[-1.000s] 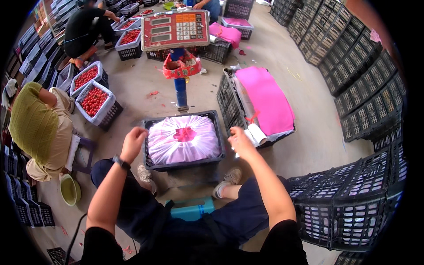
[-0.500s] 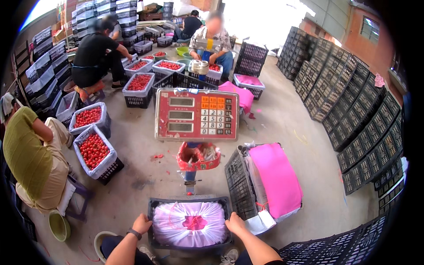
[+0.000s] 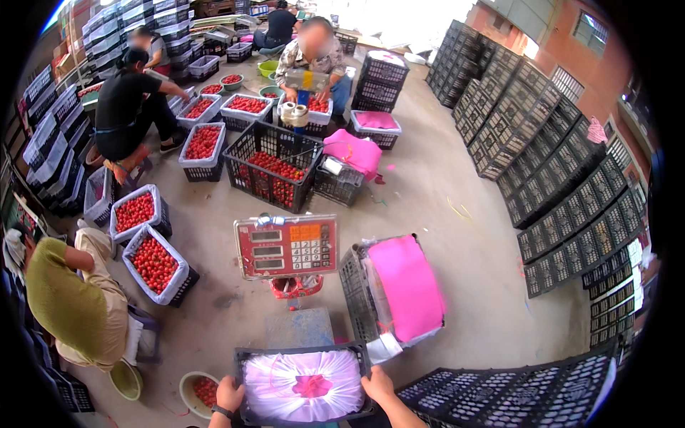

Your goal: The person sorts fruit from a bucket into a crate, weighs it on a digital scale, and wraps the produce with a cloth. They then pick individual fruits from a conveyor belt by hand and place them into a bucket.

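Observation:
Between my hands is a black plastic crate (image 3: 357,354), packed with something wrapped in a gathered white liner (image 3: 275,385). A pink patch (image 3: 312,386) shows at the middle of the gathers. My left hand (image 3: 228,394) is closed on the crate's left end, and my right hand (image 3: 378,384) grips the right end. Part of the fingers is hidden behind the rim. Just beyond the crate lies the scale's bluish platform (image 3: 300,326). Above it stands the red scale display (image 3: 285,247) with its keypad. The wrapped contents cannot be seen.
A crate with a pink cover (image 3: 407,285) stands right of the scale. Lined crates of red fruit (image 3: 155,265) line the left, near a seated person (image 3: 64,292). A large black crate (image 3: 275,167) holds more fruit. Stacked crates (image 3: 564,192) wall the right side.
Held at both ends, the black crate has come toward me, away from the scale, and the platform now shows. My view has shifted, bringing the large fruit crate beyond the display into sight.

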Action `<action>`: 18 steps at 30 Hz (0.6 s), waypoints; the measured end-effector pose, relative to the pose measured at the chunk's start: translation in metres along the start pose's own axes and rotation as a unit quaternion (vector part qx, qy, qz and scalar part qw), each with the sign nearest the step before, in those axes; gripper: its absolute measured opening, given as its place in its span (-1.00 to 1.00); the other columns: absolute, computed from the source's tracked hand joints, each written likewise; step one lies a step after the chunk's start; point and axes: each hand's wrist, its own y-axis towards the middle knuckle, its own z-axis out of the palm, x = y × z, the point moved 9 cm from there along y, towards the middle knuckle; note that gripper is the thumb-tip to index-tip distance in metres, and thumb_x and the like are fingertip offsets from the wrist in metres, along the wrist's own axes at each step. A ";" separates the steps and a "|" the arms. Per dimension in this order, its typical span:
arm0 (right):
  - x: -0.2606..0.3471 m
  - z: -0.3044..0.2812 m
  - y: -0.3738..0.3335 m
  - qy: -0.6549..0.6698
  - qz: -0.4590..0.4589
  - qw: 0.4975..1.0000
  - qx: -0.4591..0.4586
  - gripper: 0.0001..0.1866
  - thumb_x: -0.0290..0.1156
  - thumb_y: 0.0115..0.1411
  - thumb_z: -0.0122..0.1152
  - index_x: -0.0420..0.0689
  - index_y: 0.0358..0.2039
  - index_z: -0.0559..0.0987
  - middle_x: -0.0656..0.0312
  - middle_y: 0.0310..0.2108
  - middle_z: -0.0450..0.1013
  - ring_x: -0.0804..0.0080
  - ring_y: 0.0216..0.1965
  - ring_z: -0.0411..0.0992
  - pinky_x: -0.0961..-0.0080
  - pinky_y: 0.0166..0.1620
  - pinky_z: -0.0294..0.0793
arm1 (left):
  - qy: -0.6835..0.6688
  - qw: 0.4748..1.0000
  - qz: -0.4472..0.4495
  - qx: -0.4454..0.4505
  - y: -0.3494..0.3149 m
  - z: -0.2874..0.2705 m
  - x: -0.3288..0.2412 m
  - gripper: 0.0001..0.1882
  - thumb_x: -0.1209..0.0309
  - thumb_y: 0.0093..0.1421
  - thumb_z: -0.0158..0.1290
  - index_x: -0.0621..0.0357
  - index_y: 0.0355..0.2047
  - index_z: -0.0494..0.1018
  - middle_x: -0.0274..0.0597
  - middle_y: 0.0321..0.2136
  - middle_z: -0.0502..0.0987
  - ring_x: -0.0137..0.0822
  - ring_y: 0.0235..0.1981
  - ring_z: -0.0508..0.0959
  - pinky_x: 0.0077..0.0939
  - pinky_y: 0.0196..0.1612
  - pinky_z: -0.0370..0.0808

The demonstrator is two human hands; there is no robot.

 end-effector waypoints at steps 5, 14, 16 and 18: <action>0.008 -0.081 -0.119 0.078 0.101 0.992 0.021 -0.58 -0.20 -0.12 0.15 -0.18 -0.28 0.36 -0.01 -0.40 0.41 0.11 -0.29 0.40 0.32 -0.23 0.35 | -0.032 0.996 0.070 0.054 -0.052 -0.085 -0.072 -0.72 0.28 -0.04 0.01 0.28 -0.48 0.33 0.08 -0.51 0.43 -0.02 -0.45 0.43 -0.24 -0.36 0.35; -0.028 -0.129 -0.325 0.288 0.188 0.906 -0.248 -0.74 -0.26 -0.13 0.14 -0.11 -0.43 0.42 0.14 -0.53 0.43 0.21 -0.45 0.41 0.38 -0.36 0.35 | -0.061 0.963 0.235 0.113 -0.111 -0.186 -0.221 -0.76 0.42 -0.14 -0.02 0.33 -0.67 0.18 0.00 -0.73 0.25 -0.17 -0.66 0.30 -0.31 -0.54 0.24; -0.039 -0.135 -0.375 0.281 0.227 0.884 -0.297 -0.74 -0.25 -0.15 0.15 -0.11 -0.46 0.43 0.14 -0.55 0.42 0.20 -0.45 0.41 0.37 -0.36 0.35 | -0.047 0.948 0.281 0.145 -0.133 -0.185 -0.241 -0.75 0.41 -0.14 -0.01 0.33 -0.67 0.18 0.00 -0.72 0.25 -0.17 -0.66 0.30 -0.31 -0.54 0.24; -0.061 -0.129 -0.418 0.279 0.255 0.862 -0.338 -0.75 -0.26 -0.17 0.16 -0.10 -0.46 0.44 0.15 -0.58 0.41 0.19 -0.47 0.41 0.35 -0.38 0.36 | -0.055 0.934 0.291 0.199 -0.167 -0.184 -0.269 -0.74 0.40 -0.13 -0.01 0.33 -0.67 0.17 0.00 -0.72 0.25 -0.16 -0.66 0.29 -0.29 -0.54 0.23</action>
